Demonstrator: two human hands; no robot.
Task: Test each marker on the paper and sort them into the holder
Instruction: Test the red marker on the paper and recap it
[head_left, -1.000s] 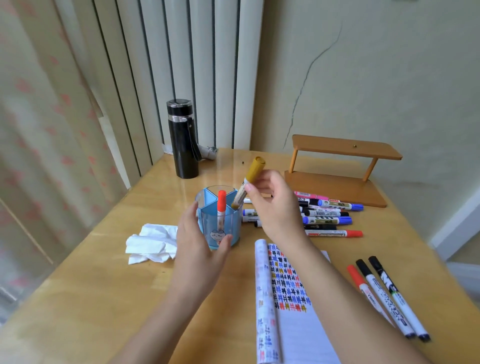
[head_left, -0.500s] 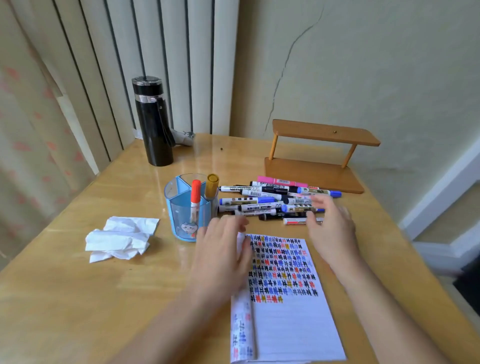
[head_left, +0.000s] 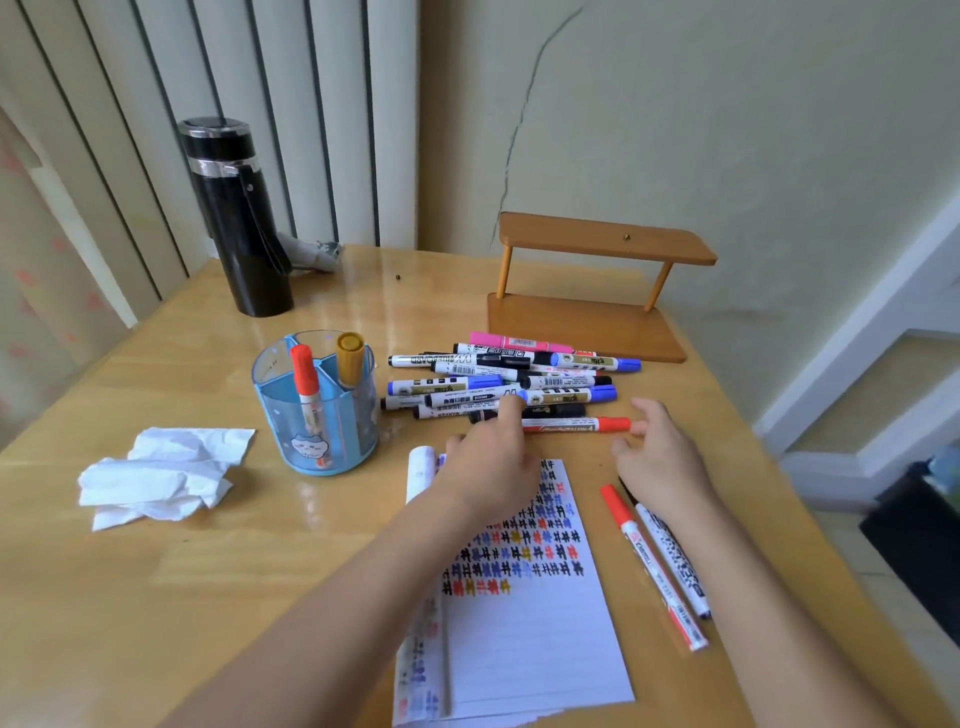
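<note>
Wooden table (head_left: 156, 597) — left hand (head_left: 493, 460) touches the red-capped marker (head_left: 571, 425) with straight fingers; right hand (head_left: 660, 462) relaxed, holding nothing.

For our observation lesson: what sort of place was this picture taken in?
Probably a room at home: a wooden table set in a corner, vertical blinds behind it, and a black flask.

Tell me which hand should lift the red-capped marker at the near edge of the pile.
Probably the right hand: its open fingers flank the cap end of the red-capped marker. The left hand lies over the paper, fingertips at the barrel's other end.
</note>
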